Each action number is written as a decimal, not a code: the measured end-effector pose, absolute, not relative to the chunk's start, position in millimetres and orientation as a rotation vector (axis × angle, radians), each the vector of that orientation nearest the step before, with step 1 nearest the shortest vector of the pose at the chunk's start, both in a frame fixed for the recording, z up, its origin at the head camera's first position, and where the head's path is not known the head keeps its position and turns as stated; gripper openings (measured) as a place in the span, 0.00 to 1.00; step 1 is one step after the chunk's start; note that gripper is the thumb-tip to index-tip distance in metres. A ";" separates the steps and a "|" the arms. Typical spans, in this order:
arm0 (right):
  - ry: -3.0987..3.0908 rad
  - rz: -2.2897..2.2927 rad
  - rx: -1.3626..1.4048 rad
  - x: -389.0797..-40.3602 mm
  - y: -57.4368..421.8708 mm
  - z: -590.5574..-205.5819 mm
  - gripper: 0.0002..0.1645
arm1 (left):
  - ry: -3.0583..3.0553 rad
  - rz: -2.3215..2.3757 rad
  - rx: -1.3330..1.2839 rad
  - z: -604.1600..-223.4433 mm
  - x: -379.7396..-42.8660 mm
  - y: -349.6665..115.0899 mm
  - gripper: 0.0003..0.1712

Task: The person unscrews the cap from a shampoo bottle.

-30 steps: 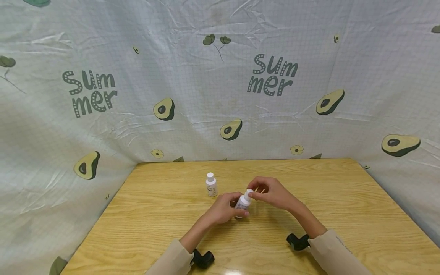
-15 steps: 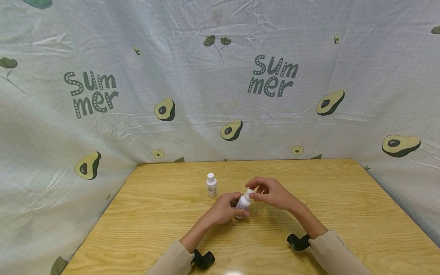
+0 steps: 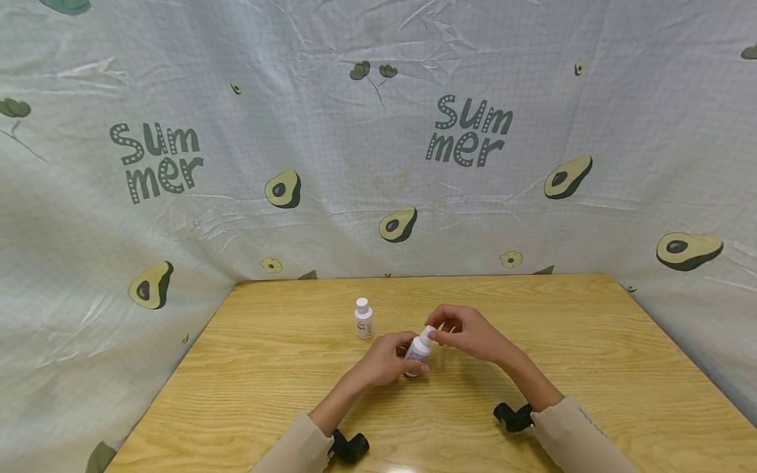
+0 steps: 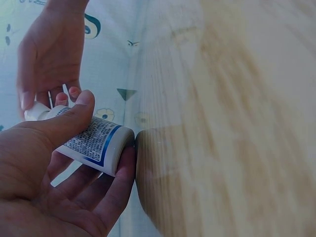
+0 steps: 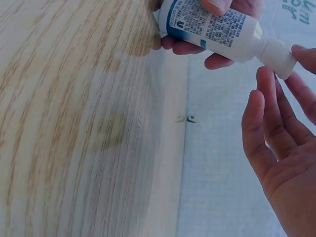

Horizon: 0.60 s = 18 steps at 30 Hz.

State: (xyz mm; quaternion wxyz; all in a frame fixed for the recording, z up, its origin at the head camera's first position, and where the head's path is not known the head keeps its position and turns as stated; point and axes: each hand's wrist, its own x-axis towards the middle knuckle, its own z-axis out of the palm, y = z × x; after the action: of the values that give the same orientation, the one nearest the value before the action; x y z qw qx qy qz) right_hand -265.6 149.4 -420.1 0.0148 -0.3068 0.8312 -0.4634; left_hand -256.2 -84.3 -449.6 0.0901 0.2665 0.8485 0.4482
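Observation:
My left hand grips a small white bottle round its body, low over the table and tilted with its top toward the right. Fine print and a blue band show on the bottle's label in the right wrist view. At its top, my right hand pinches the white cap between thumb and fingers, the ring and little fingers held away from it. A second white bottle with a white cap stands upright on the table, behind and left of my left hand.
The wooden table runs back to a hanging cloth printed with avocados and the word "summer". Black wrist mounts sit below both forearms, close over the table. Beige sleeves cover the forearms.
Half a second ago the right index finger stood lifted off the cap; now it is back against it. The left hand and both bottles keep their places.

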 end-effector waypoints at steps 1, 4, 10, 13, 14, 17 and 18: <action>2.579 -1.444 -0.964 -265.6 149.8 -420.2 0.09 | 2.524 1.332 0.791 -449.8 -256.2 -84.0 0.17; 2.547 -1.452 -0.992 -266.3 150.8 -420.8 0.12 | 2.530 1.331 0.792 -449.9 -256.0 -83.7 0.17; 2.513 -1.470 -1.007 -266.8 150.7 -421.2 0.14 | 2.534 1.340 0.808 -450.0 -255.8 -84.1 0.18; 2.529 -1.470 -0.987 -265.9 150.2 -420.7 0.15 | 2.526 1.339 0.805 -449.9 -255.6 -84.2 0.17; 2.541 -1.469 -0.974 -265.5 149.9 -420.5 0.15 | 2.523 1.338 0.804 -450.0 -255.6 -84.2 0.16; 2.580 -1.461 -0.932 -264.6 149.3 -420.3 0.14 | 2.516 1.338 0.810 -449.8 -255.6 -84.5 0.15; 2.591 -1.457 -0.920 -264.5 149.2 -420.4 0.13 | 2.515 1.339 0.812 -450.0 -255.6 -84.6 0.15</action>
State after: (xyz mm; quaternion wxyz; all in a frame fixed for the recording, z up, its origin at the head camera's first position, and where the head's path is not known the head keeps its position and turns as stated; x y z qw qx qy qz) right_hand -264.5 149.2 -420.4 0.0149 -0.2955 0.8326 -0.4682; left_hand -255.6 -84.6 -450.0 0.0893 0.2729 0.8456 0.4500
